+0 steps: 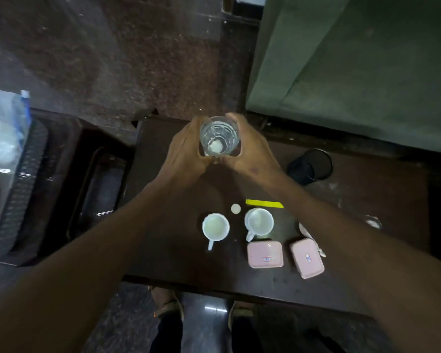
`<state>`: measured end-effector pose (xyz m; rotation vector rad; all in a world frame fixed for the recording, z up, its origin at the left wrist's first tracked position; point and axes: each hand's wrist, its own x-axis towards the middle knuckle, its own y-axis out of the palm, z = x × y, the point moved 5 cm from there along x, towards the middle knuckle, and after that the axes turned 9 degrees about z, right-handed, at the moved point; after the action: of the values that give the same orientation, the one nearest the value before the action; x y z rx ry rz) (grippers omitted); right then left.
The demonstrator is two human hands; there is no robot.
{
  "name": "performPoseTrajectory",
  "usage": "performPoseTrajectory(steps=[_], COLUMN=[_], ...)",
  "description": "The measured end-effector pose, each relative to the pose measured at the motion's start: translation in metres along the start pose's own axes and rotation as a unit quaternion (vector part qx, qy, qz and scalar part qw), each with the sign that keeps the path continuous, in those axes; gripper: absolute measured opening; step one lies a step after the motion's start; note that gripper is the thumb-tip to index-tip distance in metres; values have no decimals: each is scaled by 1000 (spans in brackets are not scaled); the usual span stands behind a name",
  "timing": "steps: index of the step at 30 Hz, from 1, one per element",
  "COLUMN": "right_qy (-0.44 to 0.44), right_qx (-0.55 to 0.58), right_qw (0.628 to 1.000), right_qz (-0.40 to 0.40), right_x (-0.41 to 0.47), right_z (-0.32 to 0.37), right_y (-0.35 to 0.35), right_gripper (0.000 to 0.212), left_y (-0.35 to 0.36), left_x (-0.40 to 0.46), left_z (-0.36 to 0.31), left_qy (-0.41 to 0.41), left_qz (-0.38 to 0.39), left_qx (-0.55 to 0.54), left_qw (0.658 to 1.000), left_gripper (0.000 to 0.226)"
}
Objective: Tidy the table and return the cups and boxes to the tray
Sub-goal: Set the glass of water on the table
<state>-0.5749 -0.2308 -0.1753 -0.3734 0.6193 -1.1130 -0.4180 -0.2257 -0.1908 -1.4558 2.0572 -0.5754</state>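
A clear drinking glass [219, 136] is held above the far end of the dark table [183, 261], with my left hand [186, 151] and my right hand [247, 149] both wrapped around its sides. Two white cups stand nearer me: one [215, 226] on the left, one [259, 221] on the right, handles pointing toward me. Two pink lidded boxes lie beside them, one [265, 254] just below the right cup and one [307, 258] further right, partly under my right forearm. A dark tray [84, 200] sits on the stand to the left of the table.
A black mesh cup [309, 165] stands at the table's far right. A yellow strip [264, 203] and a small white disc [235, 208] lie between my arms. A green sofa [354, 67] borders the far right. A plastic bag [3, 128] sits far left.
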Motion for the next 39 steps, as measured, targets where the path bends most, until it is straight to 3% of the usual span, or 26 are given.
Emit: performPoseTrajectory(steps=[13,21,28,32,35,39], right_qy=[83,96,110,101,80,83], right_qx=[-32,-58,-86,-90,-110,-109], right_qw=[995,993,990,991,991,990], right_qz=[-44,-44,-20,-5,-20,-35], right_x=[-22,-15,-22,-25,-23,-15], right_z=[-132,-146,-146,-137,-125,-105], right_y=[-23,-30,-26,-23,-27,-36], right_gripper=[82,82,94,117,116,110], left_y=[132,143,147,149,145,123], left_x=[62,73,70,68,61,47], left_z=[-18,-21,-22,-18,-12,-1], left_qy=[2,1,-9,-23,-27,-28], left_qz=[114,112,126,147,171,186], left_qx=[52,48,42,50,70,89], left_qw=[992,993,991,988,982,978], left_gripper=[63,62,63,77,103,117])
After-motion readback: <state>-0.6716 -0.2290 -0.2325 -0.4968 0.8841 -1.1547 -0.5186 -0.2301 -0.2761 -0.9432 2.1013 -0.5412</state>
